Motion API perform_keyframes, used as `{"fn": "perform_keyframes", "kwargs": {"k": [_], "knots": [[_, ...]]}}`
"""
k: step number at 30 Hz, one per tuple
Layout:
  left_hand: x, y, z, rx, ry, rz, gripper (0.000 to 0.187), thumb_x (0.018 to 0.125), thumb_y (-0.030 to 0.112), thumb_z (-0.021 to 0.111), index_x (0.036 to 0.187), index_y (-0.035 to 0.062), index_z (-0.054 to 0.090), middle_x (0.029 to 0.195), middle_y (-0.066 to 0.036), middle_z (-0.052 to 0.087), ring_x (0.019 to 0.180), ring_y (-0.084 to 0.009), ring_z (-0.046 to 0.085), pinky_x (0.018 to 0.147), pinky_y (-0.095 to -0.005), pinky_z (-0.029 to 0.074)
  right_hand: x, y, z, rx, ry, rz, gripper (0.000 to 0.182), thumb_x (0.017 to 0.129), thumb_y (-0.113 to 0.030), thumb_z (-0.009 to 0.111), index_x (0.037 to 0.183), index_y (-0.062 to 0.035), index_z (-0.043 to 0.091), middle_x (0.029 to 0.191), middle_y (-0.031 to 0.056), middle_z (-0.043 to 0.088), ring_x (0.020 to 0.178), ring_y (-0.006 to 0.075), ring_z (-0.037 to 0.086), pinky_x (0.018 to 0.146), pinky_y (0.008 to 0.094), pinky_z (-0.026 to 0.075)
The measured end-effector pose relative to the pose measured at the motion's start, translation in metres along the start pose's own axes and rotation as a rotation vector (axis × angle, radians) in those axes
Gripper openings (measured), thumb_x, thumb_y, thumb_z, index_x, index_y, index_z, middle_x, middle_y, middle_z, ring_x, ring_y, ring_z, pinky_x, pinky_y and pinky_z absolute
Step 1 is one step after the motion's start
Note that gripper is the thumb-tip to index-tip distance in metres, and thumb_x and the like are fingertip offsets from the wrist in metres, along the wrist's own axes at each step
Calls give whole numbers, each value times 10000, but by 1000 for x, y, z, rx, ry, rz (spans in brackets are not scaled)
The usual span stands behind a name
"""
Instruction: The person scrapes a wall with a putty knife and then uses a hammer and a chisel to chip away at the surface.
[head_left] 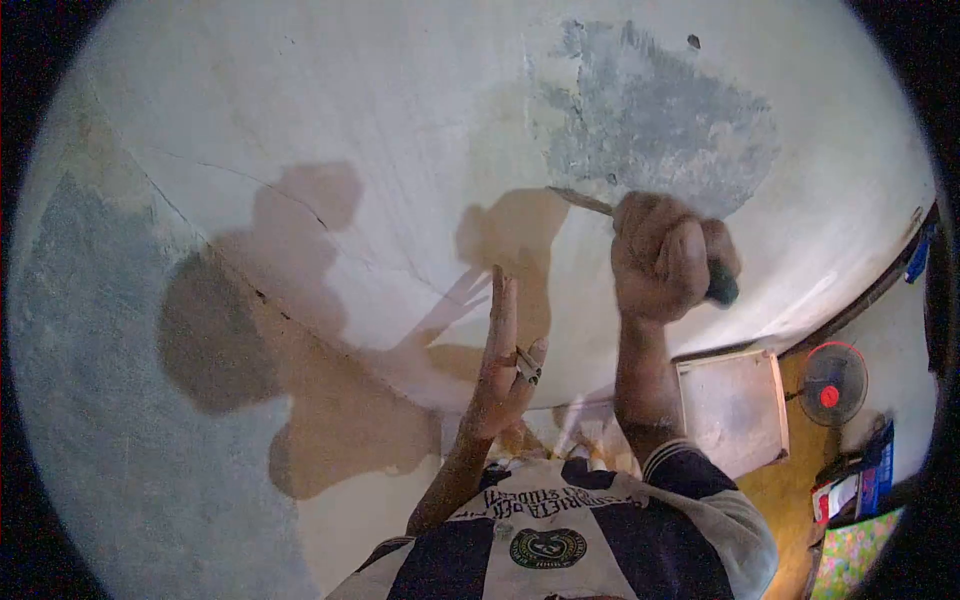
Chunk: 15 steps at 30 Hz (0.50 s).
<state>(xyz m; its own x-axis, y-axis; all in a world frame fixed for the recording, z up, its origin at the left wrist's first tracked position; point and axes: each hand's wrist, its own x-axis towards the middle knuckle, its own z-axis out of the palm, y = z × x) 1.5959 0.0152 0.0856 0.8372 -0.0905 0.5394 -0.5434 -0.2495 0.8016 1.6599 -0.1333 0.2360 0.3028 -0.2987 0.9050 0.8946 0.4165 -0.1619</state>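
In the head view my right hand point(665, 255) is closed in a fist around a scraper. Its thin blade point(582, 200) points left against the wall, and a dark green handle end point(722, 285) sticks out below the fist. Just above lies a rough grey patch point(660, 120) on the pale wall point(400, 120). Lower and to the left, my left hand point(508, 375) is seen edge-on with its fingers stretched straight up near the wall. A small pale, dark-marked thing point(529, 367) sits by its thumb; what it is I cannot make out.
Cracks run down the wall's left part beside a larger grey area point(90, 350). Shadows of my head and arms fall on it. To the lower right are a pale framed panel point(735, 410), a fan point(833, 390), blue and red items point(855, 490) and a flowered cloth point(855, 555).
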Motion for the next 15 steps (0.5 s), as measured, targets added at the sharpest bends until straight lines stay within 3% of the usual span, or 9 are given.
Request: {"fn": "perform_keyframes", "kwargs": {"k": [2, 5, 7, 8, 10, 13, 15], "knots": [[-1, 1, 3, -21, -8, 25, 747, 978, 130, 520, 1579, 16, 92, 1653, -209, -16, 1528, -356, 9, 1226, -467, 68, 8, -1, -8, -22, -72, -16, 314, 959, -257, 452, 680, -153, 354, 523, 29, 353, 441, 146, 290, 458, 329, 308], [-2, 1, 3, -36, -15, 35, 745, 976, 132, 525, 1578, 13, 103, 1653, -208, 5, 1528, -356, 22, 1226, -464, 79, 23, -35, -29, 166, -226, -95, 307, 929, -309, 484, 677, -169, 378, 534, 31, 409, 447, 140, 344, 449, 302, 313], [-1, 1, 3, -55, -12, 23, 745, 976, 134, 528, 1577, 9, 107, 1652, -211, 20, 1528, -353, 30, 1227, -459, 84, 20, -28, -27, 55, -90, -83, 287, 929, -265, 481, 674, -176, 384, 531, 22, 400, 449, 133, 336, 451, 298, 308], [-3, 0, 4, -49, -19, 14, 754, 976, 147, 531, 1578, 14, 98, 1653, -203, 28, 1528, -345, 40, 1224, -462, 100, 17, -5, -19, -118, 91, -57, 281, 938, -203, 468, 671, -178, 383, 524, 13, 371, 449, 129, 310, 456, 304, 301], [-7, -3, 5, -23, -33, 1, 783, 977, 187, 540, 1584, 30, 72, 1659, -178, 48, 1529, -324, 68, 1217, -475, 144, 27, -8, -17, -33, -31, 49, 293, 947, -156, 457, 667, -178, 376, 516, -6, 312, 452, 120, 252, 462, 308, 275], [-6, 5, 7, -42, -46, -31, 762, 978, 164, 532, 1580, 19, 89, 1654, -195, 53, 1529, -326, 61, 1224, -459, 110, 28, -30, -15, -25, -16, -24, 316, 964, -173, 433, 659, -176, 353, 518, -7, 320, 443, 116, 253, 457, 310, 246], [2, 3, 7, -77, -35, -31, 742, 981, 146, 524, 1577, 10, 104, 1650, -211, 56, 1529, -332, 57, 1228, -452, 95, 36, -47, -27, 94, -162, -75, 329, 979, -198, 432, 662, -173, 346, 522, -2, 316, 443, 124, 251, 457, 324, 233]]}}
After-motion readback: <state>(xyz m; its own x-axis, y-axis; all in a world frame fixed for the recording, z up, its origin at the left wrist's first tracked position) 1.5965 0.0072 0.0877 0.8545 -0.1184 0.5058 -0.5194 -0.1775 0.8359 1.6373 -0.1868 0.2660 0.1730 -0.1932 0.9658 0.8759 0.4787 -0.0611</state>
